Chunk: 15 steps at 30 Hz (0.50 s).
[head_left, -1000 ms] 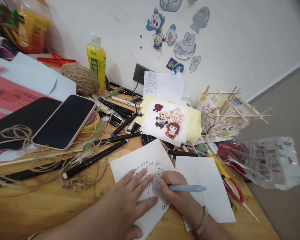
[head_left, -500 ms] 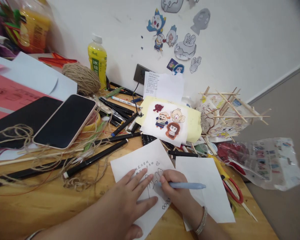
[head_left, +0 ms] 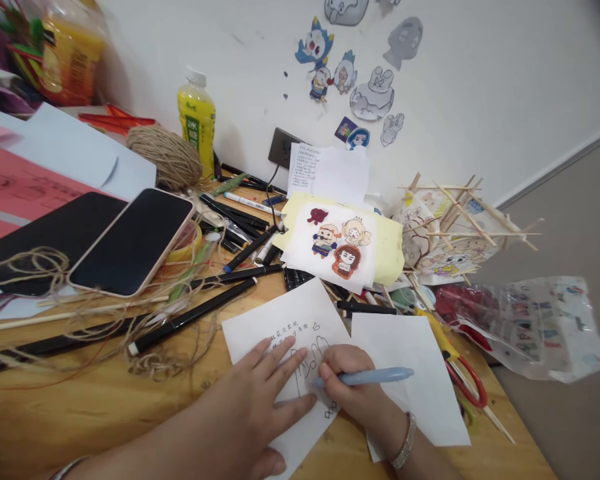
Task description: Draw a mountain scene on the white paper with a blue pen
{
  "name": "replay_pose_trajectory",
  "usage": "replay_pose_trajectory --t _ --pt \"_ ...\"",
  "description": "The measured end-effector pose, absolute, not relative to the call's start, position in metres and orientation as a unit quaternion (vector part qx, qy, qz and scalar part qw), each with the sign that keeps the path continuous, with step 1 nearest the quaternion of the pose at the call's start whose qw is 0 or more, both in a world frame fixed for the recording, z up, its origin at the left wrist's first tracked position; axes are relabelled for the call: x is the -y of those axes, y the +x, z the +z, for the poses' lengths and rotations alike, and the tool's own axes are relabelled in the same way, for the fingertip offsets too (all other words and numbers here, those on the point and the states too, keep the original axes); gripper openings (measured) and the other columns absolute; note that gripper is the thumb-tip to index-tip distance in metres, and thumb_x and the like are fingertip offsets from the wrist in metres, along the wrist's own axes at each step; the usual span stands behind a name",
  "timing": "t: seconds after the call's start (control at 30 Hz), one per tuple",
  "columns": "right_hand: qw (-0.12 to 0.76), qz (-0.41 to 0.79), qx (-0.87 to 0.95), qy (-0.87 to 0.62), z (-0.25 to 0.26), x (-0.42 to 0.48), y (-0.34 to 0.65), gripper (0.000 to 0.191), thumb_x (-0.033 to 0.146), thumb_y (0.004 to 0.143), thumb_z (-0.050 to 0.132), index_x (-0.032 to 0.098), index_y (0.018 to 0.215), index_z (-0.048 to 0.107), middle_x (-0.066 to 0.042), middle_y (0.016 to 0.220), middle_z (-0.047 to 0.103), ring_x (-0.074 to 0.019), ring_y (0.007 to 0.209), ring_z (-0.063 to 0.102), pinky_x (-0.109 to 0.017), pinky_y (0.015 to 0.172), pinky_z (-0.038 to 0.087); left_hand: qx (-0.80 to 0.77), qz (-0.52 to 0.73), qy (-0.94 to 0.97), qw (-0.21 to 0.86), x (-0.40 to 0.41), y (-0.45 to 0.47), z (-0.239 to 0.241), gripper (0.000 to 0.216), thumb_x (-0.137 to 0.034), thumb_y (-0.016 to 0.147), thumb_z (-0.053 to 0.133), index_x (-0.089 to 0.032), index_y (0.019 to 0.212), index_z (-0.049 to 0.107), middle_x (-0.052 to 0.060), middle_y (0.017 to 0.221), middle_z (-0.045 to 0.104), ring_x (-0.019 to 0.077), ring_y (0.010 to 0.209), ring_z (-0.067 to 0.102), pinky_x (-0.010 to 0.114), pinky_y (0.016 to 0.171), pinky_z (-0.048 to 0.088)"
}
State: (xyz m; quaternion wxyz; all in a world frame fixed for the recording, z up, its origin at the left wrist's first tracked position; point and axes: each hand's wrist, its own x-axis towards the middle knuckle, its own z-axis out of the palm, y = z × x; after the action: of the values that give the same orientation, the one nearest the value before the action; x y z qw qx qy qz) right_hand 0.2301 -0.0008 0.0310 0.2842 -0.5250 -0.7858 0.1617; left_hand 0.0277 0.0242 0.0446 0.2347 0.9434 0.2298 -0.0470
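Observation:
My left hand lies flat with fingers spread on a white sheet of paper, pressing it to the wooden table. The sheet carries handwritten characters and a line drawing of rounded shapes, partly covered by my fingers. In my right hand is a light blue pen, gripped near its lower end. Its tip meets the sheet by the drawing, though my fingers partly hide it. A second white sheet lies under and beside my right wrist.
Colour stickers on white paper lie behind the sheet. Black markers, tangled twine and a phone crowd the left. A yellow drink bottle stands by the wall. A stick frame, scissors and a plastic bag are at right.
My right hand has shifted slightly down with the pen, which now tilts up more at its back end. More of the drawn line shows above the fingers. My left hand stays in place.

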Motion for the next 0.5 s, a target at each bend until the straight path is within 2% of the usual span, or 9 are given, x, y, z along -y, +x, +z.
replay_pose_trajectory --t 0.23,0.5 --pt "0.278 0.153 0.793 -0.521 0.034 0.000 0.229 0.040 0.027 0.091 0.042 0.023 0.055 0.024 0.004 0.048 0.040 -0.0118 0.046 0.041 -0.025 0.048 0.032 -0.239 -0.085 0.934 0.250 -0.026 0.028 0.070 0.078 -0.018 0.069 0.085 -0.029 0.141 0.054 0.020 0.155 0.025 0.0447 0.144 0.024 0.068 0.112 0.025" --pt "0.281 0.142 0.791 -0.524 0.033 0.000 0.231 0.033 0.021 0.085 0.041 0.024 0.058 0.023 0.004 0.048 0.040 -0.0123 0.045 0.042 -0.025 0.047 0.031 -0.233 -0.124 0.936 0.232 -0.028 0.030 0.071 0.078 -0.023 0.076 0.082 -0.031 0.145 0.047 0.019 0.157 0.017 0.0427 0.145 0.016 0.066 0.114 0.022"
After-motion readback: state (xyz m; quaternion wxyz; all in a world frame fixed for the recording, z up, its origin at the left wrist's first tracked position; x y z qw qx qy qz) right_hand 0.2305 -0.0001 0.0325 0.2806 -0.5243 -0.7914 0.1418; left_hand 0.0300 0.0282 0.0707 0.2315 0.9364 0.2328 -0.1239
